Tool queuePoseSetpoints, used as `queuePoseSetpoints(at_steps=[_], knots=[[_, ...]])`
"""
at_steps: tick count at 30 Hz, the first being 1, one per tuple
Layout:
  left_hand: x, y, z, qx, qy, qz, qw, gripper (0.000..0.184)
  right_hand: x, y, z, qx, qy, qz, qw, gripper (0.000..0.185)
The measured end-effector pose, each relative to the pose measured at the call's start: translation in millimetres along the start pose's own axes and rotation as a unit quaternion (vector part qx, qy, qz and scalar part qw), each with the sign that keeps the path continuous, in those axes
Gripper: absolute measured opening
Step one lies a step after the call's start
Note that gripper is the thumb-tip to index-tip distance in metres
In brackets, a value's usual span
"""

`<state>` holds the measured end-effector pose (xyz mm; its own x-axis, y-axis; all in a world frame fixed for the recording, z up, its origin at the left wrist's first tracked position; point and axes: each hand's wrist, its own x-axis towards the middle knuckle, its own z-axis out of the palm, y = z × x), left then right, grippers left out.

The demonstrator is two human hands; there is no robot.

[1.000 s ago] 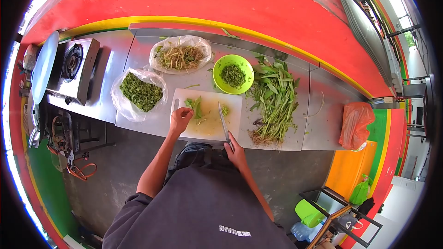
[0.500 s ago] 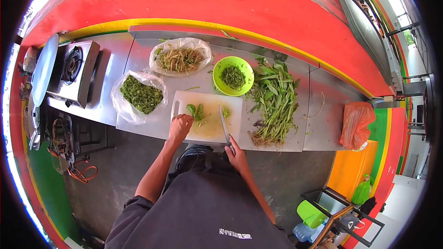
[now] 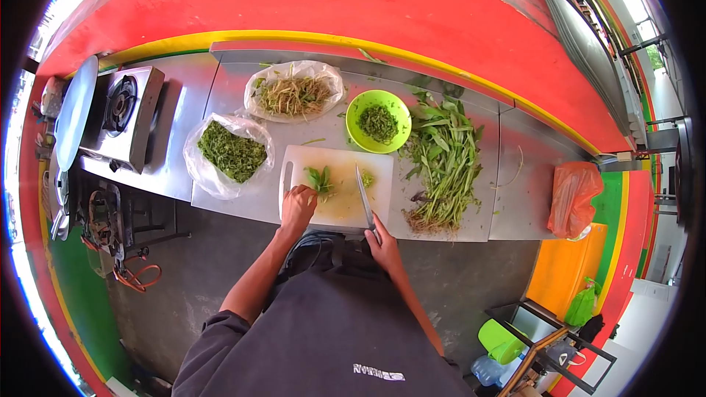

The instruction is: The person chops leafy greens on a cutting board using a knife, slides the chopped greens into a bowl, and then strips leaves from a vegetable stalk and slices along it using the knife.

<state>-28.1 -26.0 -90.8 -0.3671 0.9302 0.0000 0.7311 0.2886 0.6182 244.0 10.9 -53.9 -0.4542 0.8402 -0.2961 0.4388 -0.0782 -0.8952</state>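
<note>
Leaves [image 3: 319, 178] are lying left on the cutting board [image 3: 344, 215], by the curled left hand [image 3: 298, 207]; whether it is pinching them, I cannot tell. The right hand [image 3: 384, 244] is grasping the knife [image 3: 365, 198]; tucked fingertips and snug bunching are favouring clean cuts.

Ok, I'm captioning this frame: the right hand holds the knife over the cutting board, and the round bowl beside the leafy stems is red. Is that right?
Not quite: the bowl beside the leafy stems is lime green, as the head view shows. The rest stands.
</note>
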Motion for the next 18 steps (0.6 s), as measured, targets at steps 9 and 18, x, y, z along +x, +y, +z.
queuePoseSetpoints(at_steps=[9,18], knots=[[5,0,6,-0.132,0.012,-0.075,0.988,0.011,7,2,1,-0.004,-0.005,-0.007,1.000,0.055],[3,9,2,-0.284,0.009,-0.233,0.930,0.021,2,-5,0,0.002,-0.001,0.001,1.000,0.055]])
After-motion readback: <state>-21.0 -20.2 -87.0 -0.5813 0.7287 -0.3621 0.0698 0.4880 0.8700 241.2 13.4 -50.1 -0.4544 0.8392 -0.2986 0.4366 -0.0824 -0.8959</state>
